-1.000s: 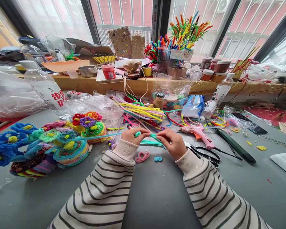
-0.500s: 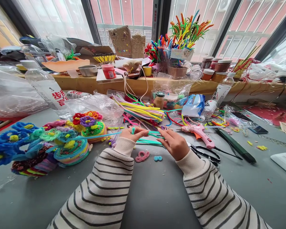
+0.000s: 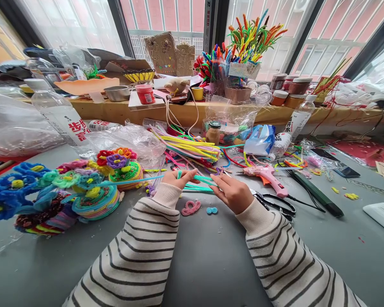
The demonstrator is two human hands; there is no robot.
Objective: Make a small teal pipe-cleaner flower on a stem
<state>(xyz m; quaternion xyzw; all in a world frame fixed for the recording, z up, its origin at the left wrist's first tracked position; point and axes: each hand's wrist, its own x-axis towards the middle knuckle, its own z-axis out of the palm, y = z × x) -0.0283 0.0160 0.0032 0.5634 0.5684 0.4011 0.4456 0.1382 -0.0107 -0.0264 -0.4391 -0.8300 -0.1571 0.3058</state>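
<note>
Pinching a teal pipe cleaner (image 3: 203, 178) near the centre of the frame, the left hand (image 3: 174, 179) and right hand (image 3: 234, 194) face each other, slightly apart. The left grip is closed between thumb and fingers, a bit of teal poking up from it; the right grip appears closed on the other side of the strands. The held piece looks only bent so far, its shaping seemingly unfinished. Just below it on the table (image 3: 196, 256), a pink curled piece (image 3: 196, 205) and a small blue coil (image 3: 214, 210) lie loose, apparently already formed. At the left of the frame, fuzzy flowers (image 3: 17, 184) look complete, while a bundle of pipe cleaners (image 3: 193, 150) in the middle lies uncurled, seemingly unworked.
</note>
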